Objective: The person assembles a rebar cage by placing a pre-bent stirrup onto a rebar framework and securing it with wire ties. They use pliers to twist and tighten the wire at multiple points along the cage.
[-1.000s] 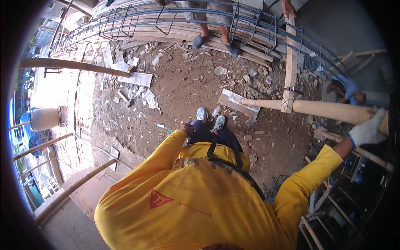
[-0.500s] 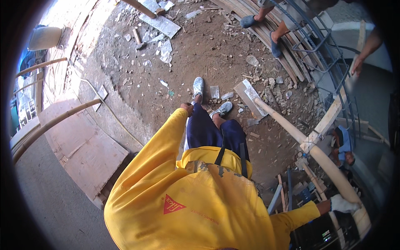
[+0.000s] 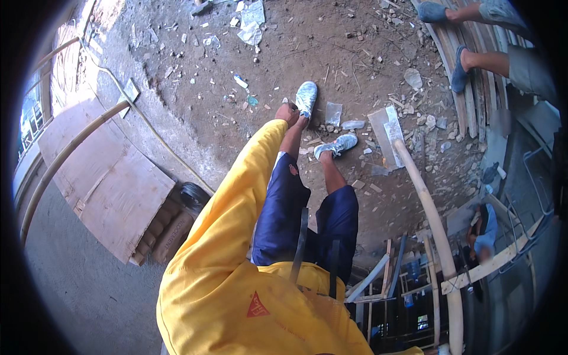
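My left hand (image 3: 287, 113) is bare and reaches down beside a grey-white shoe (image 3: 306, 99) at my ankle. Its fingers look curled closed; whatever they may hold is hidden. The other shoe (image 3: 337, 145) stands a little to the right on the dirt. Only a sliver of my right hand (image 3: 442, 349), in a white glove, shows at the lower edge. It lies against the lower part of a long bamboo pole (image 3: 421, 192), and its fingers are out of sight. The pole's far end rests by a flat board with a pale strip (image 3: 387, 139).
On the left, a plywood sheet (image 3: 106, 171) lies over stacked bags (image 3: 168, 234), with a curved bamboo pole (image 3: 71, 157) crossing it. Another person's legs (image 3: 482, 59) stand on wooden planks (image 3: 467, 106). A timber beam (image 3: 491, 266) crosses at lower right. Someone in blue (image 3: 485, 231) appears beyond it.
My left hand has gone lower, from near my shin to beside the shoe. My view has shifted, and the gloved right hand, earlier seen on the bamboo pole, is now nearly out of frame.
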A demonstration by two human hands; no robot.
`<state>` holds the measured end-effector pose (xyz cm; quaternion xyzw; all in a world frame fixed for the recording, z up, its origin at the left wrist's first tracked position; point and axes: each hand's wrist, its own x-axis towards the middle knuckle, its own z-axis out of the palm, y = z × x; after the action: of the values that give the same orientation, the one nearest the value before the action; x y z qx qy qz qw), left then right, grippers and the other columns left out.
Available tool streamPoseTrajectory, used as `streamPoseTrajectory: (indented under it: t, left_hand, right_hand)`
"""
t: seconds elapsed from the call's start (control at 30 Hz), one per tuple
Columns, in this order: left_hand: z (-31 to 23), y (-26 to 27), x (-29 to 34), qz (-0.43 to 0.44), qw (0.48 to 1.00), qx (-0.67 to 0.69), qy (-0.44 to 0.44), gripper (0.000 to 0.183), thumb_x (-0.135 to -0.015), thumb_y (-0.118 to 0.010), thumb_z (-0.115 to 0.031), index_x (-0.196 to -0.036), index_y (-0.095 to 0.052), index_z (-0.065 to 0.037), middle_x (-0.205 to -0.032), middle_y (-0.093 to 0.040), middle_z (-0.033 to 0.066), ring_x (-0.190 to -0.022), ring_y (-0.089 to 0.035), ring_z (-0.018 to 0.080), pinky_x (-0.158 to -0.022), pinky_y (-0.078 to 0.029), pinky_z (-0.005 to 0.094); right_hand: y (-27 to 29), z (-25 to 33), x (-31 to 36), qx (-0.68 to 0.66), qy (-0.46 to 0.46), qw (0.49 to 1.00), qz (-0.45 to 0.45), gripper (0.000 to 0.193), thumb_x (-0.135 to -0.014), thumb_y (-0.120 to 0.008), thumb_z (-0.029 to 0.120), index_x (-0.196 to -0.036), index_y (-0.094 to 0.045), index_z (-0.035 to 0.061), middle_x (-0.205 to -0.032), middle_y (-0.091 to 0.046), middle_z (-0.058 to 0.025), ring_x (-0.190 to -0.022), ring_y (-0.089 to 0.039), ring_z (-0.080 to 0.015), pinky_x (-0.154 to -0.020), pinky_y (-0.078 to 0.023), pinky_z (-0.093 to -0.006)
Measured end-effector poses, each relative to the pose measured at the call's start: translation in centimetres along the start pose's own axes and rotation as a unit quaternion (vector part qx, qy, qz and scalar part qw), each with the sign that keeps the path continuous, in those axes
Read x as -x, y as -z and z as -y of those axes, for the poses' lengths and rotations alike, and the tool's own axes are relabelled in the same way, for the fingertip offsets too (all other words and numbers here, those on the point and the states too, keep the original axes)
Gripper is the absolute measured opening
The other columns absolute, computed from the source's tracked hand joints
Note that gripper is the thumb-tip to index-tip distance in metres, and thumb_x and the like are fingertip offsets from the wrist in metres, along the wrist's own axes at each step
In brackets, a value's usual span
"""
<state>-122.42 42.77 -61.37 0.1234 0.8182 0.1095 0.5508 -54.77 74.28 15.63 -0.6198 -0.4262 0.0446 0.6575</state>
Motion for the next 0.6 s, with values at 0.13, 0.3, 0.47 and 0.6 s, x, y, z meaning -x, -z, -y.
streamPoseTrajectory:
  t: [0.13,0.3,0.47,0.6]
  left_hand:
    - [0.0,0.4,-7.7,-0.047,0.999,-0.009,-0.010,0.036,-0.087,-0.061,-0.028,-0.112,-0.076,-0.006,-0.108,-0.073,0.0271,-0.104,-0.071,0.0422,-0.095,-0.056,0.0488]
    - [-1.9,-1.0,-16.5,-0.089,0.993,-0.061,-0.050,0.038,-0.087,-0.060,-0.027,-0.116,-0.075,-0.008,-0.105,-0.073,0.0274,-0.104,-0.071,0.0434,-0.094,-0.056,0.0495]
    - [-5.2,-3.1,-23.9,-0.115,0.982,-0.089,-0.117,0.043,-0.088,-0.063,-0.031,-0.125,-0.072,-0.011,-0.130,-0.065,0.0261,-0.113,-0.068,0.0422,-0.100,-0.054,0.0480]
    - [-7.3,-3.9,-28.9,-0.147,0.966,-0.125,-0.173,0.050,-0.087,-0.066,-0.033,-0.133,-0.068,-0.012,-0.158,-0.039,0.0252,-0.122,-0.063,0.0449,-0.105,-0.051,0.0485]
  right_hand:
    - [1.6,0.1,-2.6,0.049,0.052,0.997,-0.004,0.072,-0.091,-0.064,0.063,-0.141,-0.054,0.0132,-0.126,-0.064,-0.0115,-0.116,-0.061,-0.0352,-0.107,-0.046,-0.0517]
    - [2.2,0.8,-2.3,0.065,-0.004,0.997,-0.042,0.065,-0.085,-0.067,0.068,-0.124,-0.063,0.0156,-0.120,-0.069,-0.0075,-0.117,-0.062,-0.0315,-0.105,-0.049,-0.0519]
    - [0.5,1.0,0.6,0.041,-0.060,0.995,-0.067,0.068,-0.083,-0.068,0.070,-0.126,-0.063,0.0166,-0.120,-0.069,-0.0082,-0.120,-0.061,-0.0306,-0.105,-0.048,-0.0538]
    - [-0.7,0.8,2.0,0.053,-0.037,0.995,-0.077,0.067,-0.085,-0.068,0.066,-0.125,-0.063,0.0134,-0.120,-0.069,-0.0097,-0.119,-0.061,-0.0304,-0.106,-0.048,-0.0524]
